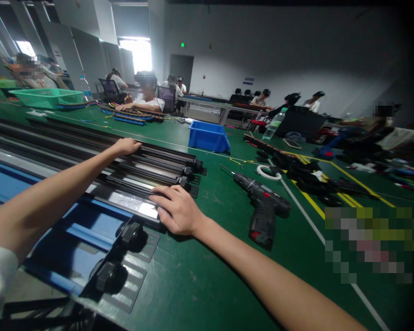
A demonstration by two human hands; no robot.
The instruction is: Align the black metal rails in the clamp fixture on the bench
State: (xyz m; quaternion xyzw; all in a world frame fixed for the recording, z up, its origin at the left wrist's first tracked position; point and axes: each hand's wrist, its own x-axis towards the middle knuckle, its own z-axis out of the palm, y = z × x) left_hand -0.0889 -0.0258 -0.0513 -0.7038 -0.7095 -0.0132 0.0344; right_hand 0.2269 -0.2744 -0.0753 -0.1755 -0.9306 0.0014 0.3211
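Observation:
Several long black rails lie side by side across the green table, ending in round black knobs. My left hand reaches far over them, its fingers curled down on a far rail. My right hand rests at the near end of a rail that has a shiny silver strip, fingers spread flat on it. Closer to me lie blue rails with black end brackets.
A black and red cordless drill lies right of my right hand. Behind it are a white tape roll, a blue bin and more black parts. A green basket stands far left. Other people sit at the tables beyond.

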